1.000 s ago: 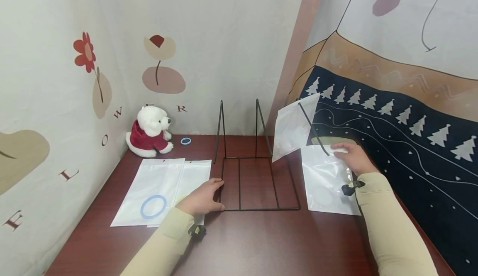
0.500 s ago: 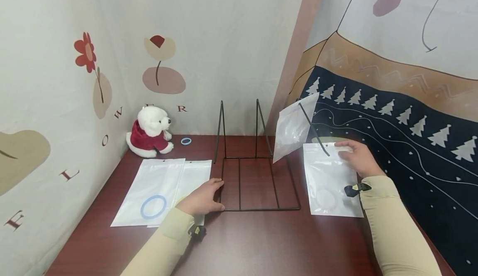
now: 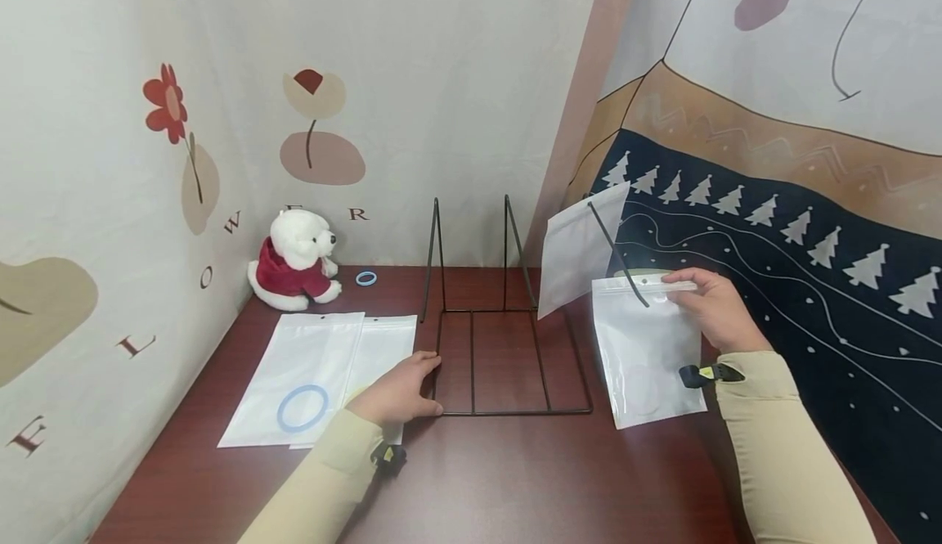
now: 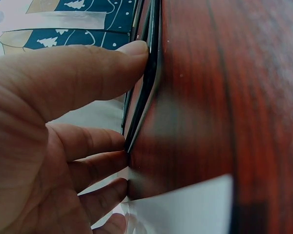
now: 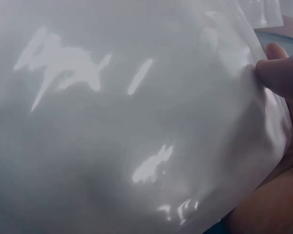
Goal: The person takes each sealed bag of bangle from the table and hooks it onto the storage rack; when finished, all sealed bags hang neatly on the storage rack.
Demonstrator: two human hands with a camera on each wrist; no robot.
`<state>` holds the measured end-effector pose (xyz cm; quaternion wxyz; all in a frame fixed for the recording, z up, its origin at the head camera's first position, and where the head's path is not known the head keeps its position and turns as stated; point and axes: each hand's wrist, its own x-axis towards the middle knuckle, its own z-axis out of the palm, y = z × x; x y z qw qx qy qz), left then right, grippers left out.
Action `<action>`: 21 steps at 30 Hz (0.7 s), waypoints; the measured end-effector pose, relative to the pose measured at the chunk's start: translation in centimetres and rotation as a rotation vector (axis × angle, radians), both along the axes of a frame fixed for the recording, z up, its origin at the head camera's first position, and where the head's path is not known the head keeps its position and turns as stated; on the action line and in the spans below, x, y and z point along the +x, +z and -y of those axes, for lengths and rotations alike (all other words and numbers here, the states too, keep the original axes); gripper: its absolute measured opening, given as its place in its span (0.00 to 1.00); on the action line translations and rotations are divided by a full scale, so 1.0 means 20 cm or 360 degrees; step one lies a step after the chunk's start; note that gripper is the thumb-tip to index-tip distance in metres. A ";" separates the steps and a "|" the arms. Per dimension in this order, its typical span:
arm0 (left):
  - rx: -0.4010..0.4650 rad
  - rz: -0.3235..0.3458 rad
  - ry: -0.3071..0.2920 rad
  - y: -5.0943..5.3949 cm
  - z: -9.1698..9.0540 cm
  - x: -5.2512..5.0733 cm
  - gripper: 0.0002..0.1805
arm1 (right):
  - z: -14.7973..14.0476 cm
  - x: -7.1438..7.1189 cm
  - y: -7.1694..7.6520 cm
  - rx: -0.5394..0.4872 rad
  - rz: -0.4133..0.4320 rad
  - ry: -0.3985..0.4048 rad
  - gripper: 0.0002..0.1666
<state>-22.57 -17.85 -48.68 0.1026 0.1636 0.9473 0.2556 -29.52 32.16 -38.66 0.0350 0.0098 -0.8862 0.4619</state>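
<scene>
My left hand touches the near left corner of a black wire rack. In the left wrist view its thumb and extended fingertips rest against the frame. At the rack's right, my right hand pinches the upper right corner of a translucent white zip bag, between thumb and fingers. A faint ring shape shows inside that bag. The rack's slanting right rod crosses in front of the bag's top near the bag's small hole. Another white bag hangs higher on the same rod.
Two overlapping white bags, one with a blue ring, lie left of the rack. Behind them sit a white plush bear in a red coat and a small blue ring. Printed curtains stand behind the brown table.
The right hand has shifted slightly right and raised the bag's top edge, which lies closer to the rod's tip. The bag has turned slightly. The left hand and rack have stayed put.
</scene>
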 end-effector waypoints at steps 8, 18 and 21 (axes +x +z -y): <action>0.0012 0.0008 -0.0005 0.00 0.00 0.00 0.47 | 0.04 0.07 0.06 -0.0056 -0.0101 0.0076 0.17; 0.0014 0.0010 -0.0004 0.00 0.00 0.00 0.47 | 0.07 0.13 0.09 -0.0053 -0.0236 0.0130 0.14; 0.0017 0.0010 -0.0001 0.00 0.00 0.00 0.47 | 0.08 0.15 0.10 -0.0053 -0.0267 0.0126 0.13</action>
